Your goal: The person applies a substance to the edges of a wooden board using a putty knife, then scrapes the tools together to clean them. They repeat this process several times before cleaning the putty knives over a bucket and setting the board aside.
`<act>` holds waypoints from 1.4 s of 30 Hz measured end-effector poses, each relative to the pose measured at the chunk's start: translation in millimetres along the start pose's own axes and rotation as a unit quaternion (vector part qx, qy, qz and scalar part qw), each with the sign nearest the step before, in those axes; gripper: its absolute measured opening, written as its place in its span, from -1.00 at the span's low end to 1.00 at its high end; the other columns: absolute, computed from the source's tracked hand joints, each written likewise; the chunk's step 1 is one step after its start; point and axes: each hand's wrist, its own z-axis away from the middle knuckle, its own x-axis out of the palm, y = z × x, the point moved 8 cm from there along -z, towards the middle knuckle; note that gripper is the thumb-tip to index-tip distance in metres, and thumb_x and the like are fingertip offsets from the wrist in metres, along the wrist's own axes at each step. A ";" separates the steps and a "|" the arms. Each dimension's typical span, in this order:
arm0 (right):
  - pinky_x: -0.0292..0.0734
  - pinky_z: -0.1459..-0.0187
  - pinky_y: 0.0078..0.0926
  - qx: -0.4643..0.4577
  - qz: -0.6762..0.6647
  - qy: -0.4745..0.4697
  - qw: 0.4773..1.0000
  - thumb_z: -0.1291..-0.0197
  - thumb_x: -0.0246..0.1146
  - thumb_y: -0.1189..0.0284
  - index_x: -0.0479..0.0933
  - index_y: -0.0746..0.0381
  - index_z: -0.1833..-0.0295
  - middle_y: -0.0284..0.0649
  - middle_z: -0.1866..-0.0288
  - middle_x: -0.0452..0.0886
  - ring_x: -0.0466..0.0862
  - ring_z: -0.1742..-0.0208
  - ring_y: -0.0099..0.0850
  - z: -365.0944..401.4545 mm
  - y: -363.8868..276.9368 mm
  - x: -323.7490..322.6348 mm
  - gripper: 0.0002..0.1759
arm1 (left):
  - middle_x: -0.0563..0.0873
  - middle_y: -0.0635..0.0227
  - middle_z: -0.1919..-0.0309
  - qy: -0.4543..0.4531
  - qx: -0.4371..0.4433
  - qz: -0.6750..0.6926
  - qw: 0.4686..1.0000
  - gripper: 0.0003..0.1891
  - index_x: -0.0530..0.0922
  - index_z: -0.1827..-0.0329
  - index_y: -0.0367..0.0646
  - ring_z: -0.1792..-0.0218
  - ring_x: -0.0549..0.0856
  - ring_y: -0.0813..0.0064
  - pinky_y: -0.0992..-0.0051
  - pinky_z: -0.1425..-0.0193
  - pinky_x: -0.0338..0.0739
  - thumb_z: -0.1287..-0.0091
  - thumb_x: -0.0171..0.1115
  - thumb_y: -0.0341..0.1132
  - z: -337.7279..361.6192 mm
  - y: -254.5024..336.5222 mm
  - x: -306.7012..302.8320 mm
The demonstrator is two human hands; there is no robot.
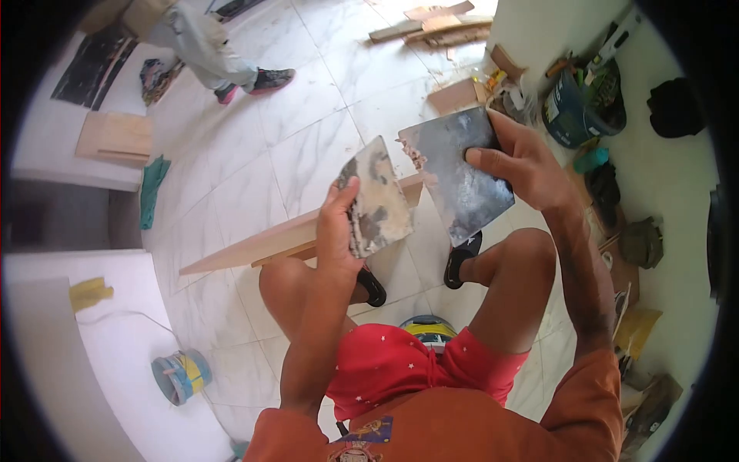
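My left hand (339, 223) grips a small flat plate (383, 202) by its left side, thumb on top. Beige and black smears cover that plate. My right hand (523, 162) pinches a larger dark grey, square sheet scraper (466, 173) at its upper right, with the thumb on its face. Crumbly pinkish-brown paste clings to the scraper's left edge, which faces the smeared plate across a narrow gap. Both are held up over my knees. Below and behind them, a long wooden board (262, 245) lies partly hidden by my left hand and the plate.
A bucket (428, 326) is partly visible between my thighs. Another bucket (181, 376) stands at lower left. Wood offcuts (431, 29) lie at the back, and a tool-filled bucket (570, 108) stands at right. A person's legs (204, 50) are at upper left.
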 end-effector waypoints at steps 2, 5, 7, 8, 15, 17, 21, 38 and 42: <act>0.48 -0.02 -0.61 -0.057 0.063 0.011 0.996 -0.37 0.28 0.38 0.44 0.35 -0.32 -0.32 0.00 0.63 0.54 0.05 -0.61 20.4 -35.3 25.8 -0.52 | 0.74 0.31 0.12 -0.009 0.004 0.026 1.000 -0.76 0.52 -0.14 -0.14 0.20 0.79 0.41 0.34 0.10 0.77 -0.49 0.19 -0.28 31.0 6.2 5.0; 0.51 0.10 -0.57 -0.120 0.162 0.064 0.977 -0.38 0.29 0.40 0.51 0.31 -0.25 -0.29 0.10 0.65 0.54 0.11 -0.62 52.6 -73.3 63.2 -0.61 | 0.74 0.29 0.10 -0.031 0.021 0.068 0.997 -0.76 0.51 -0.13 -0.15 0.16 0.79 0.40 0.31 0.07 0.77 -0.49 0.19 -0.29 71.7 22.7 5.6; 0.51 0.25 -0.50 -0.228 0.179 0.091 0.953 -0.34 0.28 0.49 0.56 0.25 -0.22 -0.24 0.23 0.61 0.56 0.21 -0.57 71.6 -93.5 89.9 -0.65 | 0.74 0.28 0.09 -0.037 0.046 0.083 0.995 -0.76 0.50 -0.13 -0.15 0.15 0.78 0.39 0.30 0.05 0.77 -0.49 0.18 -0.30 92.1 34.1 4.4; 0.51 0.26 -0.49 -0.289 0.219 0.079 0.929 -0.33 0.27 0.54 0.56 0.24 -0.23 -0.23 0.24 0.60 0.56 0.22 -0.53 82.0 -110.7 111.9 -0.64 | 0.73 0.28 0.08 -0.035 0.062 0.085 0.994 -0.76 0.50 -0.14 -0.16 0.14 0.78 0.39 0.30 0.04 0.77 -0.49 0.18 -0.31 104.4 40.9 -1.4; 0.55 0.32 -0.56 -0.363 0.251 -0.095 0.892 -0.25 0.25 0.66 0.57 0.09 -0.31 -0.21 -0.05 0.51 0.60 0.20 -0.42 125.9 -114.0 224.8 -0.49 | 0.73 0.24 0.10 0.040 0.162 0.109 0.980 -0.72 0.50 -0.17 -0.19 0.15 0.77 0.36 0.32 0.06 0.74 -0.53 0.08 -0.25 207.2 89.3 -53.8; 0.55 0.34 -0.58 -0.210 0.145 -0.132 0.958 -0.24 0.28 0.62 0.54 0.04 -0.35 -0.19 -0.18 0.48 0.60 0.19 -0.43 114.3 -82.8 245.4 -0.45 | 0.73 0.24 0.11 0.038 0.209 0.106 0.971 -0.70 0.50 -0.18 -0.21 0.15 0.77 0.36 0.32 0.07 0.73 -0.54 0.07 -0.22 224.4 98.6 -80.4; 0.60 -0.02 -0.36 -0.320 0.204 -0.219 0.899 0.07 0.33 0.72 0.48 0.11 -0.38 -0.09 -0.35 0.42 0.59 -0.11 -0.18 129.6 -91.2 287.6 -0.22 | 0.69 0.19 0.05 0.116 0.268 0.078 0.953 -0.68 0.48 -0.22 -0.24 0.04 0.73 0.32 0.31 -0.05 0.68 -0.53 0.10 -0.25 277.6 110.8 -100.8; 0.47 -0.35 -0.15 -0.559 0.167 -0.310 0.750 -0.07 0.22 0.67 0.50 0.16 -0.34 -0.08 -0.34 0.48 0.48 -0.32 -0.08 92.6 -2.0 428.6 -0.37 | 0.61 0.14 -0.12 0.279 0.344 0.054 0.895 -0.62 0.38 -0.31 -0.28 -0.06 0.69 0.30 0.32 -0.10 0.67 -0.48 0.12 -0.37 328.4 108.3 -275.1; 0.45 -0.36 -0.15 -0.525 0.189 -0.360 0.747 0.00 0.20 0.73 0.46 0.22 -0.37 -0.05 -0.36 0.46 0.46 -0.34 -0.06 71.3 24.2 456.0 -0.29 | 0.66 0.19 -0.05 0.321 0.354 0.065 0.876 -0.66 0.42 -0.26 -0.26 -0.01 0.71 0.35 0.36 -0.07 0.68 -0.49 0.17 -0.36 332.5 107.7 -304.7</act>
